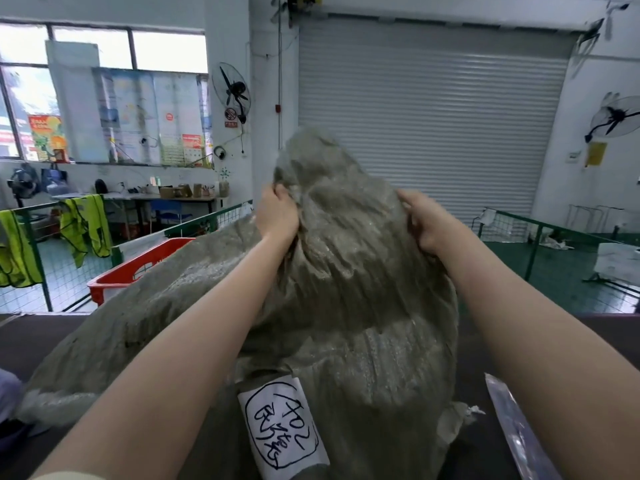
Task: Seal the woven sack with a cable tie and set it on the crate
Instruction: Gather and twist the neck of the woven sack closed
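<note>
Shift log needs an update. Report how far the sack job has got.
Done: the sack is filled and carries a handwritten label. In hand: the left hand and right hand grip the bunched fabric near its top. Left: no tie shows on the neck, and the sack is not on the red crate behind it.

Bright daylight from blown-out windows (104, 50); soft shadows, wide-angle bending at edges, slight overall blur

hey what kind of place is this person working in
Probably a warehouse or factory packing area. A wide roller shutter door fills the back wall, industrial wall fans hang beside it, and hi-vis vests are draped over green mesh fencing. Both hands grip a woven sack.
</note>
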A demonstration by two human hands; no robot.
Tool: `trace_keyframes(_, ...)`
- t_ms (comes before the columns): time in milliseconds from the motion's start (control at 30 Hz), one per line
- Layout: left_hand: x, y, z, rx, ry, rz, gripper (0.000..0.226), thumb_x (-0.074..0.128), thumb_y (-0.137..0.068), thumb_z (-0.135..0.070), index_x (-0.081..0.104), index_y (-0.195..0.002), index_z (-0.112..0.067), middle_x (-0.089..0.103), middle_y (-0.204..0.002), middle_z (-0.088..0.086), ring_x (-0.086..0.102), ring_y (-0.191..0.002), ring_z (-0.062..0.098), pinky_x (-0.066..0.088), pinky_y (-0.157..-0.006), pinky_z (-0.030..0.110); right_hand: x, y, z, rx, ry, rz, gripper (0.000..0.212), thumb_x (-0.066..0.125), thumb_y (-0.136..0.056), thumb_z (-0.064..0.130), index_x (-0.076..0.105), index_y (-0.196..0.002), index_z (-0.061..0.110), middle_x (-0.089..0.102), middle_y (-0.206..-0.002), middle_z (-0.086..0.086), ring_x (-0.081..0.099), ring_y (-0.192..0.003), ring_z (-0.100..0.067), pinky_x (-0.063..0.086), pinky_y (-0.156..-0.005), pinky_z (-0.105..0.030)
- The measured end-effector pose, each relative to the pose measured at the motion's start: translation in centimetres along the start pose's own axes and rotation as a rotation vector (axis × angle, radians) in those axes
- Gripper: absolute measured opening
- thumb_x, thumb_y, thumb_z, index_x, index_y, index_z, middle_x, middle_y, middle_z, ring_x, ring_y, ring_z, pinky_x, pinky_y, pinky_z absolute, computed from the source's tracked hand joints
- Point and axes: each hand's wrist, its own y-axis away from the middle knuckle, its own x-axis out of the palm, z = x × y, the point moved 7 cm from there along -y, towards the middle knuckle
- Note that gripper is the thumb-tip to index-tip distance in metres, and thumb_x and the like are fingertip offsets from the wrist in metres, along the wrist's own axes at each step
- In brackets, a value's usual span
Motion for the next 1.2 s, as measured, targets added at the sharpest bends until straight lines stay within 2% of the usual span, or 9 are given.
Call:
trace_keyframes(133, -1.6, -1.2, -0.7, -0.057, 0.163, -0.062, 0.042, 0.025, -0.101, -0.025, 0.044, -0.133, -0.006, 0.051, -0.136, 0.015, 0.046, -0.126, 0.030, 0.034, -0.103, 0.035, 0.0, -0.2, -2.8, 0.157, 0.011, 0.098, 0.047, 0.049, -0.081, 0.061, 0.068, -0.079, 0.019, 0.072, -0.065, -0.004, 0.069, -0.054, -0.018, 0.055, -0.051, -0.021)
trace_keyframes(233, -1.6, -0.9, -2.2, 0.059, 0.201, 0.003, 0.039, 0.027, -0.101, -0.023, 0.044, -0.132, -0.007, 0.054, -0.127, 0.009, 0.048, -0.120, 0.023, 0.034, -0.095, 0.029, 2.3, 0.3, -2.5, 0.125, -0.044, 0.277, 0.055, 0.052, -0.071, 0.066, 0.074, -0.080, 0.017, 0.077, -0.076, -0.004, 0.073, -0.066, -0.018, 0.054, -0.069, -0.031)
trace_keyframes(300, -1.1, -0.5, -2.9, 0.100, 0.235, 0.072, 0.037, 0.030, -0.101, -0.022, 0.045, -0.131, -0.007, 0.054, -0.125, 0.008, 0.048, -0.118, 0.021, 0.033, -0.093, 0.026, 4.0, 0.7, -1.9, 0.071, 0.027, 0.353, 0.044, 0.059, -0.068, 0.056, 0.073, -0.079, 0.016, 0.077, -0.074, 0.000, 0.072, -0.067, -0.014, 0.053, -0.078, -0.032)
trace_keyframes(400, -0.3, 0.0, -3.2, 0.125, 0.190, 0.200, 0.034, 0.038, -0.099, -0.021, 0.046, -0.129, -0.009, 0.056, -0.124, 0.011, 0.051, -0.121, 0.028, 0.039, -0.104, 0.035, 5.8, 0.4, 0.1, -0.080, 0.050, 0.272, 0.018, 0.061, -0.082, 0.021, 0.069, -0.094, 0.010, 0.074, -0.070, -0.001, 0.069, -0.060, -0.012, 0.057, -0.062, -0.022)
trace_keyframes(567, 0.3, 0.9, -2.3, 0.054, -0.057, 0.412, 0.059, 0.046, -0.093, -0.040, 0.028, -0.141, -0.013, 0.046, -0.141, 0.013, 0.047, -0.127, 0.029, 0.037, -0.107, 0.038, 5.3, -1.2, 3.7, -0.303, -0.054, -0.058, 0.035, 0.053, -0.084, -0.005, 0.055, -0.119, -0.003, 0.061, -0.077, -0.004, 0.059, -0.065, -0.015, 0.051, -0.059, -0.025)
trace_keyframes(733, -2.3, 2.3, -6.1, 0.419, -0.363, 0.023, 0.070, 0.052, -0.081, -0.060, 0.039, -0.130, -0.012, 0.048, -0.129, 0.011, 0.049, -0.117, 0.025, 0.042, -0.100, 0.043, 5.5, -1.5, 8.9, -0.431, -0.082, -0.067, 0.021, 0.050, -0.087, -0.006, 0.058, -0.078, 0.012, 0.065, -0.063, -0.002, 0.059, -0.063, -0.016, 0.053, -0.065, -0.030)
trace_keyframes(867, 0.3, 3.2, -7.4, 0.345, -0.357, 0.220, 0.079, 0.052, -0.074, -0.069, 0.041, -0.129, -0.013, 0.054, -0.127, 0.010, 0.053, -0.114, 0.030, 0.046, -0.094, 0.043, 7.8, -0.3, 11.9, -0.442, -0.077, 0.109, 0.022, 0.046, -0.091, 0.001, 0.058, -0.076, 0.012, 0.068, -0.053, 0.003, 0.063, -0.060, -0.012, 0.055, -0.058, -0.026)
trace_keyframes(1033, 0.4, 2.2, -8.1, 0.332, -0.244, 0.188, 0.037, 0.048, -0.090, -0.033, 0.053, -0.122, -0.014, 0.062, -0.123, 0.013, 0.055, -0.112, 0.031, 0.035, -0.076, 0.029, 8.8, 2.2, 11.9, -0.470, -0.042, 0.361, 0.005, 0.056, -0.085, 0.020, 0.058, -0.088, 0.015, 0.064, -0.079, -0.001, 0.064, -0.068, -0.010, 0.054, -0.061, -0.021)
trace_keyframes(1200, 0.0, 1.8, -6.6, 0.114, 0.161, 0.224, 0.020, 0.058, -0.084, -0.019, 0.058, -0.104, -0.018, 0.065, -0.105, 0.009, 0.060, -0.105, 0.028, 0.047, -0.092, 0.034, 5.3, 1.8, 6.4, -0.274, 0.286, 0.347, 0.037, 0.057, -0.069, 0.050, 0.061, -0.092, 0.022, 0.059, -0.095, -0.002, 0.058, -0.086, -0.018, 0.046, -0.077, -0.032)
